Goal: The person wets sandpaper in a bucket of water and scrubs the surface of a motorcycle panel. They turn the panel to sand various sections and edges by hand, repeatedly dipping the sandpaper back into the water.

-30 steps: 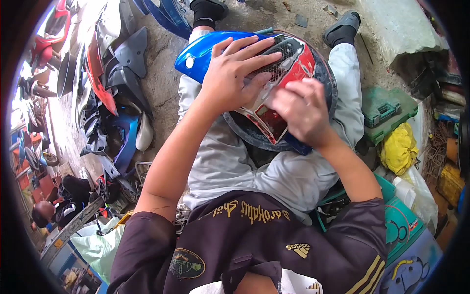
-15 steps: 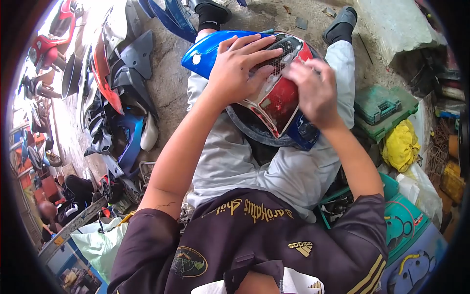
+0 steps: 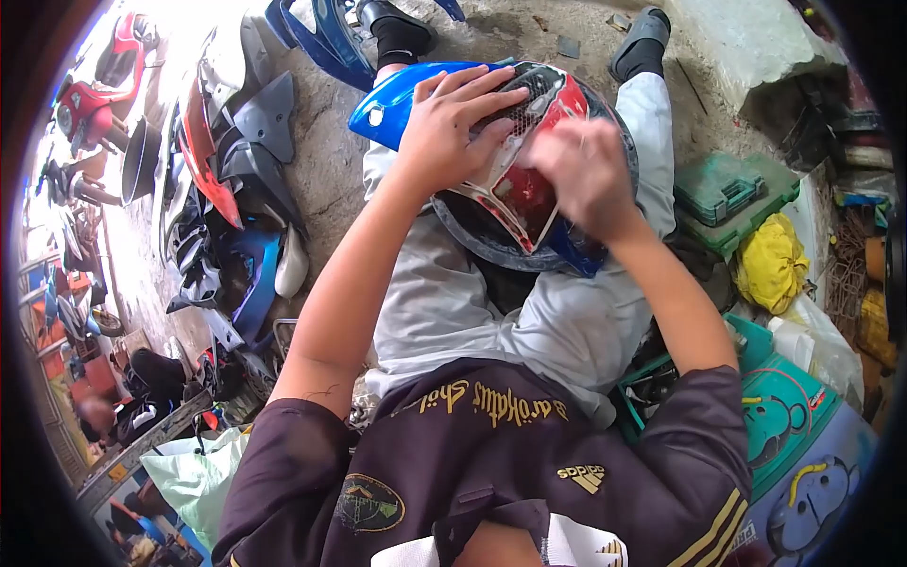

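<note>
A blue, red and white panel [image 3: 535,197] with a mesh section lies across my lap, on top of a round dark disc-shaped object [image 3: 477,238]. Spread flat over the panel's blue and mesh part is my left hand [image 3: 442,128], its fingers apart and pressing on the surface. My right hand [image 3: 586,175] is blurred by motion over the red part, with its fingers bent. Whether anything sits under those fingers cannot be made out.
Red, grey and blue body panels [image 3: 213,161] are heaped at the left. Another blue part [image 3: 326,42] lies on the floor ahead. A green case [image 3: 727,198], a yellow bag [image 3: 773,263] and a teal toolbox [image 3: 789,406] stand at the right. A person [image 3: 142,387] is at far left.
My right hand has moved back and forth over the red part, now lower and further left than half a second ago. My left hand stays on the panel.
</note>
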`<action>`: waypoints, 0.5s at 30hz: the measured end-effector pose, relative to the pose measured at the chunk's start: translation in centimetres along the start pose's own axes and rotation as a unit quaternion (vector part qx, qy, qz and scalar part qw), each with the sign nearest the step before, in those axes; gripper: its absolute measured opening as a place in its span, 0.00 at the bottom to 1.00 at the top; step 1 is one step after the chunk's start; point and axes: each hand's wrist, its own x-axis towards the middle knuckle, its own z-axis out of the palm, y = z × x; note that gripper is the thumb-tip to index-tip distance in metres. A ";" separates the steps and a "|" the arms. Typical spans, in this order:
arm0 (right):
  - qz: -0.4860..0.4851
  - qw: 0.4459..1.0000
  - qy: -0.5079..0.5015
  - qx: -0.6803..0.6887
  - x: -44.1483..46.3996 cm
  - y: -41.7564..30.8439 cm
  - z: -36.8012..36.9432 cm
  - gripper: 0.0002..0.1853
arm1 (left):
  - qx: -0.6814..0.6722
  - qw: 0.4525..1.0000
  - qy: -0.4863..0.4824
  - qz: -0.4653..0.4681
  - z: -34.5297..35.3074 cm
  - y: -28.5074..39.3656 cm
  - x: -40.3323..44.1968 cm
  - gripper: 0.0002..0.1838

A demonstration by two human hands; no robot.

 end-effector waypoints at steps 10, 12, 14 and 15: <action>0.090 0.994 0.051 -0.034 1.0 1.3 0.7 0.12 | 0.000 1.000 0.006 -0.004 0.0 0.0 -0.1 0.25; 0.000 1.000 0.007 0.013 0.1 -0.9 0.8 0.12 | 0.006 1.000 0.005 -0.003 0.1 -0.2 -0.3 0.25; -0.082 0.995 -0.022 0.045 -0.8 -3.6 0.6 0.12 | 0.006 1.000 0.001 0.003 0.0 -0.3 -0.3 0.26; -0.067 0.997 -0.013 0.023 -0.4 -3.1 0.5 0.12 | 0.012 1.000 0.000 0.005 -0.1 -0.4 -0.2 0.26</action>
